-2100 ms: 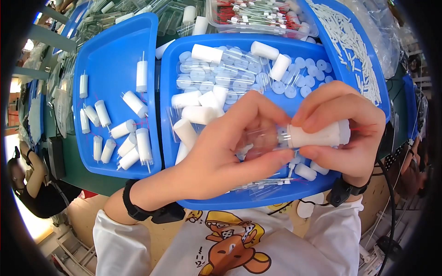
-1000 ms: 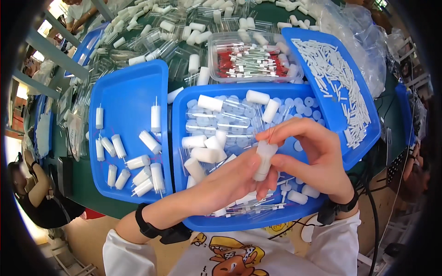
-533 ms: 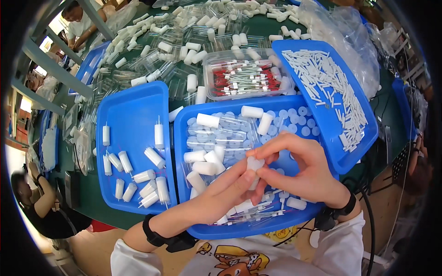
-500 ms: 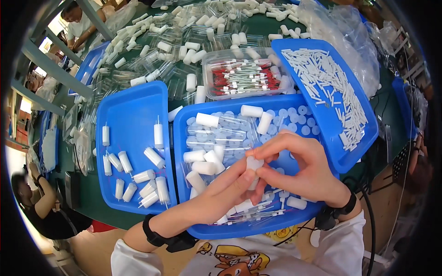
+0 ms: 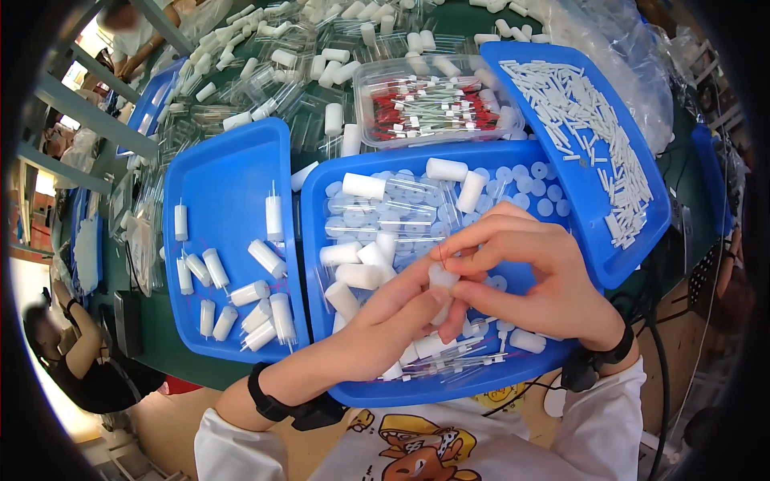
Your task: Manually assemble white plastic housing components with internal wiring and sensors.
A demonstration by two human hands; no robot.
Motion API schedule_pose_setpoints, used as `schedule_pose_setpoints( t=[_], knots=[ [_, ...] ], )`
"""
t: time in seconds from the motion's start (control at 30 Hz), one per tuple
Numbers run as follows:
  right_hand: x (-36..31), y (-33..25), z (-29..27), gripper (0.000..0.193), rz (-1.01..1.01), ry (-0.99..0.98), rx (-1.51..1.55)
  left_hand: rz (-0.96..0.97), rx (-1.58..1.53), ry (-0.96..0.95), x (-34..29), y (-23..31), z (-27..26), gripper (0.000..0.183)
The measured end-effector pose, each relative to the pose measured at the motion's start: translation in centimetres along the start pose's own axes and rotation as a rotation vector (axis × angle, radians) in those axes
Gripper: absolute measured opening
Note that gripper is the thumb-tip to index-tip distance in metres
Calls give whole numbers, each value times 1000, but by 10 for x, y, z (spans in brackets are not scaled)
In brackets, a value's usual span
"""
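Above the middle blue tray (image 5: 449,390), my left hand (image 5: 385,333) is closed around a small white cylinder (image 5: 442,277) with a translucent disc at its top end. My right hand (image 5: 537,276) meets it from the other side, thumb and fingers pinched at the disc. A thin reddish wire (image 5: 443,255) shows between the fingertips of both hands. Much of the cylinder is hidden by my fingers. Beneath the hands, the tray holds white foam-like cylinders (image 5: 363,186), clear tubes (image 5: 405,228), translucent discs (image 5: 553,192) and thin wired rods (image 5: 449,361).
In the left blue tray (image 5: 220,152) lie several white cylinders with wires. A clear box (image 5: 377,72) holds red-and-white wired parts, and a tilted blue tray (image 5: 622,268) at right holds short white sticks. Tubes and cylinders cover the far table. Other people sit at far left.
My right hand's fingers have shifted slightly at the disc, and the thin wire now shows above it. The trays appear slightly higher in view. The cylinder stays in my left hand.
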State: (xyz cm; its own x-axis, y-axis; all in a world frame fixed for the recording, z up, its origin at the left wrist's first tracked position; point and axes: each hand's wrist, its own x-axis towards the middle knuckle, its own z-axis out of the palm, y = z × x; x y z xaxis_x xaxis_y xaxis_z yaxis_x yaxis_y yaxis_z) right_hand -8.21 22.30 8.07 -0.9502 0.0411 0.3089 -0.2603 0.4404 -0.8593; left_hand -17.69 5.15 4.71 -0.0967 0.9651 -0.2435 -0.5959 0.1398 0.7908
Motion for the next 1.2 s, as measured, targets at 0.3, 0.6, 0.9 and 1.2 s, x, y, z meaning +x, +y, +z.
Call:
schedule_pose_setpoints(
  t=[0.3,0.6,0.9,1.2],
  knots=[
    [-4,-1,4,25,48,-12,184,64,-222,18,5,7,10,39],
    [-5,3,3,21,47,-17,215,27,-271,29,5,4,9,37],
    [-7,2,-1,18,53,-60,246,-13,-174,-37,0,1,3,37],
    [-7,6,2,20,227,61,402,101,-238,-48,5,5,9,39]
  ],
)
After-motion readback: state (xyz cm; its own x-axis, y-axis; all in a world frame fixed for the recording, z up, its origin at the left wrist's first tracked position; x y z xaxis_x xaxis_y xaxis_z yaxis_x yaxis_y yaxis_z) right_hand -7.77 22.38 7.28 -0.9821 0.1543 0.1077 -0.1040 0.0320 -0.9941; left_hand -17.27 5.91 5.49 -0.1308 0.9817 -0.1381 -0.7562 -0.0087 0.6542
